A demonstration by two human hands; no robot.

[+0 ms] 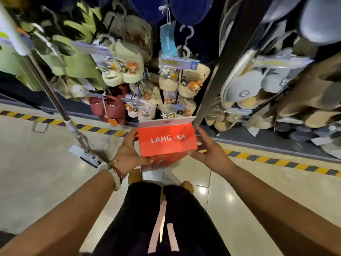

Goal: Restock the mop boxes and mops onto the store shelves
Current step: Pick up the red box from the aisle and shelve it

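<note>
Holding a red box between both hands, left hand and right hand, a person is standing on glossy tiled floor; slipper racks are hanging at 12 o'clock, a mop at 10 o'clock.

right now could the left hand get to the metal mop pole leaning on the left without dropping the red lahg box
Probably not freely: the left hand grips the red LAHG box together with the right hand. The path to the metal mop pole looks open, but the right hand would have to hold the box alone.
</note>
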